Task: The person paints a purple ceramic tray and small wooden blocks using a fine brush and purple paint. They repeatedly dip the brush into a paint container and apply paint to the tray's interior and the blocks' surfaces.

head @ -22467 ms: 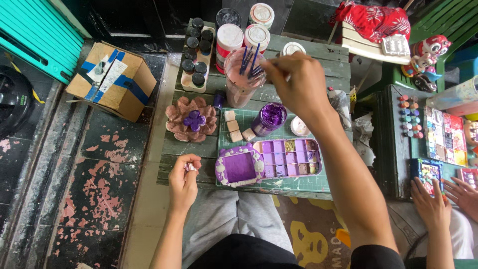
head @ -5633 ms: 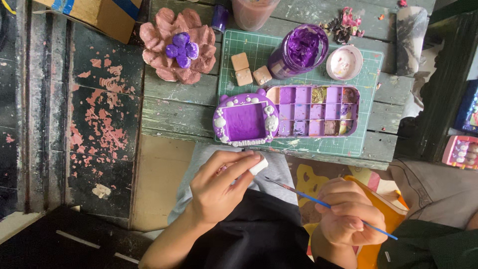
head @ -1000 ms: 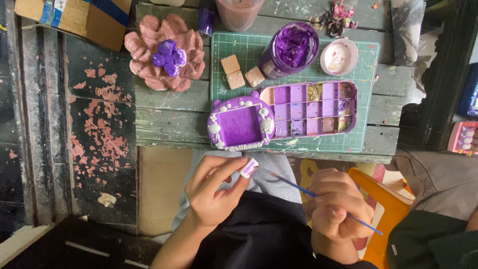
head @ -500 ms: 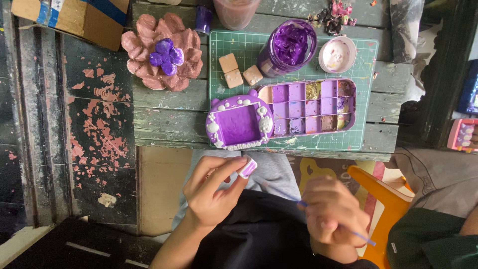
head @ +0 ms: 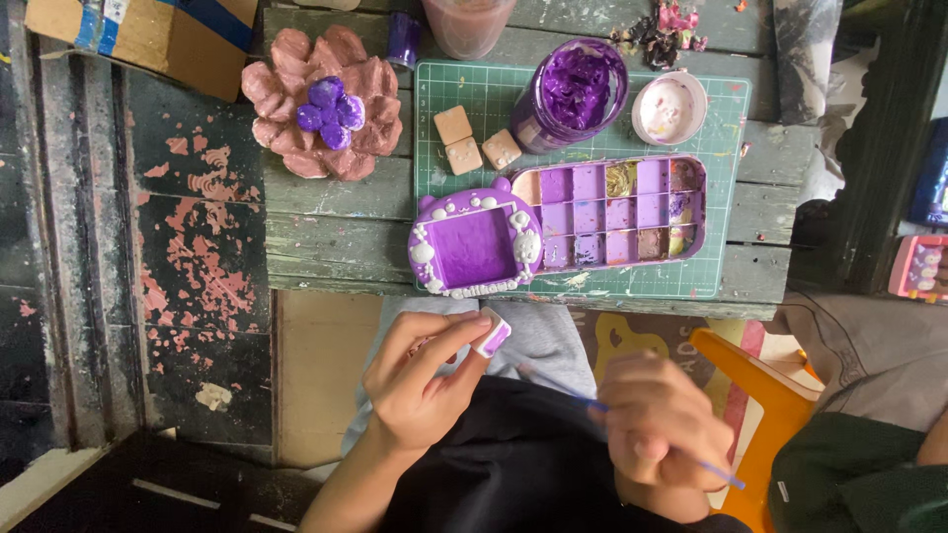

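Grip: left hand (head: 420, 380) pinches a small purple-and-white piece (head: 492, 334) over the lap; right hand (head: 660, 429), blurred, is closed around a thin brush (head: 719, 472).
Risk: piece looks lightly pinched and could drop; wet paint may smear fingers.
Around: purple palette tray (head: 617, 212) and paint jar (head: 571, 94) on the surface (head: 326, 222), well apart.
In the way: nothing between brush and piece.

Left hand (head: 420, 380) pinches a small white-and-purple piece (head: 492, 334); right hand (head: 660, 434) grips a thin brush (head: 726, 476).

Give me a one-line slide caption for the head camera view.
Left hand holds a small purple-painted piece, right hand a thin brush, below a purple paint palette.
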